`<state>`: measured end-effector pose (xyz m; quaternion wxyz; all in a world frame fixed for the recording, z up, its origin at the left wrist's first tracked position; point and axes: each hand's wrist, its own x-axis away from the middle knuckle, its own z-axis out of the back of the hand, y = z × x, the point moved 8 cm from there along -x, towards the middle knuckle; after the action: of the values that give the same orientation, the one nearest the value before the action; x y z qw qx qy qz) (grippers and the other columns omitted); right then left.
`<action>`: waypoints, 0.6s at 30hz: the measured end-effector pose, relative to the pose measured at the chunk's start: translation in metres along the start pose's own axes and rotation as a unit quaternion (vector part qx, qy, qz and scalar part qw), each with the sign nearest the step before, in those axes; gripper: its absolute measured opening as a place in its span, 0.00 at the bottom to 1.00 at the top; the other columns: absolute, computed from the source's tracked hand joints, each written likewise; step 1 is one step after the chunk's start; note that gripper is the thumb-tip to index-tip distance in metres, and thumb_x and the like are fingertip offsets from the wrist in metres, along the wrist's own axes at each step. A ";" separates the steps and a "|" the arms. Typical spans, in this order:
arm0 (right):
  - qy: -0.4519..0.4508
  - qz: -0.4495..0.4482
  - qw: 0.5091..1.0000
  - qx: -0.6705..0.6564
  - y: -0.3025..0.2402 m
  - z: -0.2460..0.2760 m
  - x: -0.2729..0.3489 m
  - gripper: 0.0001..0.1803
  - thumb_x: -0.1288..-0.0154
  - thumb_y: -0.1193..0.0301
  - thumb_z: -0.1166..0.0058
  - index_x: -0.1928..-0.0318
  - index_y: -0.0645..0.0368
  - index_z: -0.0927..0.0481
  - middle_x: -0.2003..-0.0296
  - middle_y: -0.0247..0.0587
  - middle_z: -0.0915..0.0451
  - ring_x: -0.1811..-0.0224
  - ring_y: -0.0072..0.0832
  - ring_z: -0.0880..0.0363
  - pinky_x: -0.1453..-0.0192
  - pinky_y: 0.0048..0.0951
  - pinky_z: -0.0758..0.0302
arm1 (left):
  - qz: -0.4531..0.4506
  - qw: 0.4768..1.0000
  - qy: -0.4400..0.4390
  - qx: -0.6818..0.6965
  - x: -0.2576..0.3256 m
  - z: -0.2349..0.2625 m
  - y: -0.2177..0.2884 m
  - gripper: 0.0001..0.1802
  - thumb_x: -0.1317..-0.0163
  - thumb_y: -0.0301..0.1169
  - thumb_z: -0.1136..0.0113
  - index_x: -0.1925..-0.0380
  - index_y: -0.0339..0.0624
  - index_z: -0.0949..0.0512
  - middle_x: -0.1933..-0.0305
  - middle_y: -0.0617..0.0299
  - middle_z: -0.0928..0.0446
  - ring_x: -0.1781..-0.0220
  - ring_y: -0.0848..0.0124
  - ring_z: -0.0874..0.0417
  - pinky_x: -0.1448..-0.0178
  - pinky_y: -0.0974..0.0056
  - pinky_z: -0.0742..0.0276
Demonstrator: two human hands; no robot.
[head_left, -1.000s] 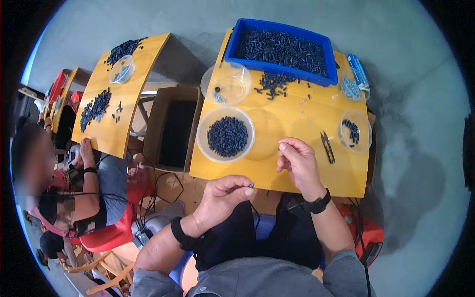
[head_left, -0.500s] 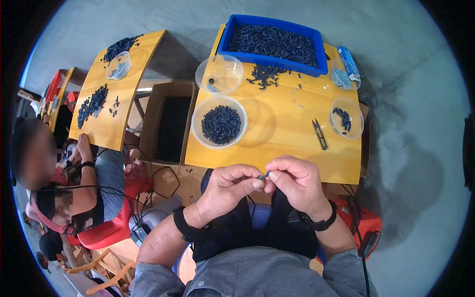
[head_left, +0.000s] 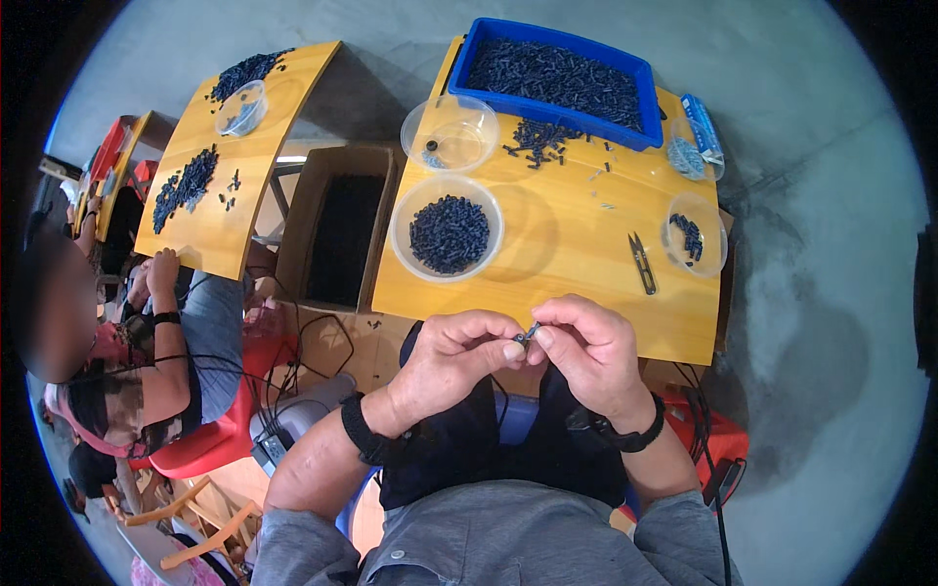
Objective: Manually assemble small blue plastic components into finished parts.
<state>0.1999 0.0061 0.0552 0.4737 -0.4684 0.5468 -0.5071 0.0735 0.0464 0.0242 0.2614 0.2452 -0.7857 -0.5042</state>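
Note smooth, glossy plastic in the blue rectangular tray [head_left: 557, 115] and clear, shiny plastic in the round see-through tub [head_left: 469, 137]; compare matt, plastic-like small dark cylinders [head_left: 447, 234], smooth, wood-like yellow rectangular tabletop [head_left: 576, 254], dull brown cardboard box [head_left: 311, 220] and matt grey cloth shirt [head_left: 489, 537].

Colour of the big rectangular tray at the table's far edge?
Solid blue: the tray shows best in the head view, the only one.

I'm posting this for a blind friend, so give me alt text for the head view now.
A person's left hand and right hand meet, pinching small dark parts, near the edge of a yellow table. On it are a bowl of dark pieces, a blue tray of more, and snips. Another person sits at a second table leftward.
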 end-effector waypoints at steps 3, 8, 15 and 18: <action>-0.023 0.041 0.998 0.042 -0.005 -0.001 -0.002 0.05 0.36 0.81 0.50 0.60 0.68 0.24 0.68 0.40 0.24 0.71 0.21 0.20 0.69 0.18 0.24 | 0.003 1.000 -0.003 -0.004 -0.001 0.001 -0.001 0.06 0.37 0.23 0.43 0.61 0.34 0.21 0.63 0.63 0.19 0.60 0.78 0.21 0.53 0.71 0.24; -0.020 0.047 0.998 0.048 -0.002 -0.001 -0.003 0.05 0.36 0.82 0.50 0.60 0.68 0.24 0.68 0.41 0.24 0.72 0.21 0.19 0.69 0.19 0.24 | -0.013 1.000 -0.010 -0.013 -0.003 0.001 0.003 0.06 0.37 0.22 0.43 0.61 0.35 0.21 0.64 0.63 0.19 0.60 0.77 0.21 0.52 0.71 0.24; -0.030 0.027 0.998 0.038 0.001 -0.002 -0.006 0.05 0.37 0.82 0.50 0.61 0.69 0.24 0.68 0.41 0.23 0.71 0.22 0.19 0.69 0.19 0.23 | -0.015 1.000 -0.012 -0.009 -0.004 0.003 0.003 0.06 0.37 0.23 0.43 0.61 0.35 0.21 0.64 0.63 0.19 0.60 0.77 0.21 0.52 0.71 0.24; -0.038 0.037 0.998 0.045 0.002 -0.002 -0.007 0.05 0.37 0.82 0.50 0.61 0.69 0.23 0.68 0.42 0.23 0.71 0.22 0.19 0.69 0.19 0.23 | -0.004 1.000 -0.009 0.001 -0.005 0.004 -0.002 0.06 0.37 0.23 0.43 0.61 0.35 0.20 0.64 0.63 0.19 0.60 0.78 0.21 0.53 0.72 0.24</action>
<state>0.1990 0.0131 0.0536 0.5330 -0.4453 0.5219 -0.4953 0.0746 0.0514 0.0202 0.2523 0.2444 -0.7874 -0.5066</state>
